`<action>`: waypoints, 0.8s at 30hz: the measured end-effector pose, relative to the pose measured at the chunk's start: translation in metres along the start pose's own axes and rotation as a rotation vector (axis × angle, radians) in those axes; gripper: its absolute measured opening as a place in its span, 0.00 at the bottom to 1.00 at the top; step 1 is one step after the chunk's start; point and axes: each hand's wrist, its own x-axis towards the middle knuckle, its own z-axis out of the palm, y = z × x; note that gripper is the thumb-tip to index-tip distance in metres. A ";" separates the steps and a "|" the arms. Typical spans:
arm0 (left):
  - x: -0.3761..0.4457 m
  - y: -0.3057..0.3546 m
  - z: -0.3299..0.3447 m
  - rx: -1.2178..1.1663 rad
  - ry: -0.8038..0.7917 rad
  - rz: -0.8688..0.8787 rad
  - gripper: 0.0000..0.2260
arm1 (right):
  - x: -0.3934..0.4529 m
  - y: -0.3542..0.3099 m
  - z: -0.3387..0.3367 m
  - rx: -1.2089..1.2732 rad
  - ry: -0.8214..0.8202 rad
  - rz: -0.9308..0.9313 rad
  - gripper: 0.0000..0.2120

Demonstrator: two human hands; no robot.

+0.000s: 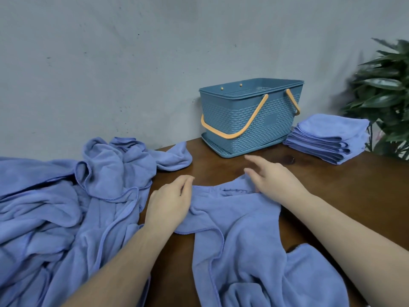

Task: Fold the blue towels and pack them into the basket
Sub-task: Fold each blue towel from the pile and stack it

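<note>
Left hand (170,202) pinches the crumpled blue microfibre towel (239,240); right hand (272,176) fingers spread wide. Uneven corners risk a crooked fold.

Couldn't really see inside the basket (250,111), only a sliver of the perforated floor past the rim. The loose towel pile (55,207) ran off the left and bottom edges, so no telling how many were in there. The towel (243,251) being worked on got cut off at the bottom too. The plant (382,96) on the far right was blurry and clipped. The right hand (272,176) covered its grip on the cloth.
</note>
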 end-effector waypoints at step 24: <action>0.006 0.003 -0.006 -0.193 0.234 0.206 0.07 | 0.019 0.015 -0.007 0.029 -0.138 0.281 0.04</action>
